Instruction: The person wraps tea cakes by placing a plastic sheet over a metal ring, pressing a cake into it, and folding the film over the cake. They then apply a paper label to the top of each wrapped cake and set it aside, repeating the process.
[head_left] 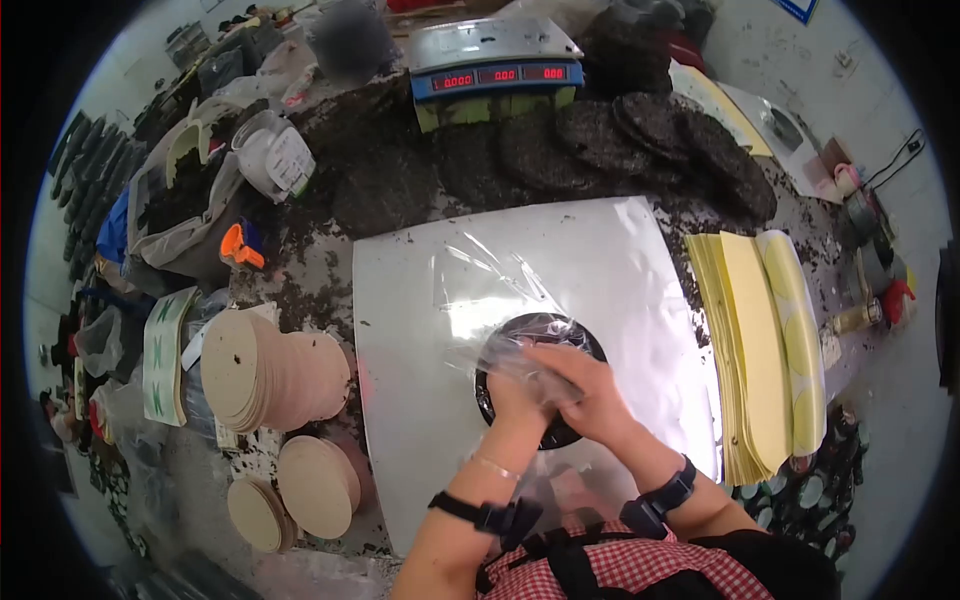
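A round black dish (555,325) lies on the silvery sheet (400,300) in front of me, partly covered by my hands. Crinkled clear plastic film (490,262) stretches over its far edge and runs up to my fingers. My left hand (515,392) is closed on the film above the dish, its fingers blurred by motion. Right beside it, my right hand (585,388) curls over the same film with bent fingers. The two hands overlap in this view, which hides part of the grip.
Stacks of beige round discs (235,365) stand left of the sheet. Yellow papers (745,350) lie to the right. Behind are dark round cakes (550,150) and a digital scale (495,75). A clear plastic jar (272,155) and an orange-and-blue object (240,245) sit at back left.
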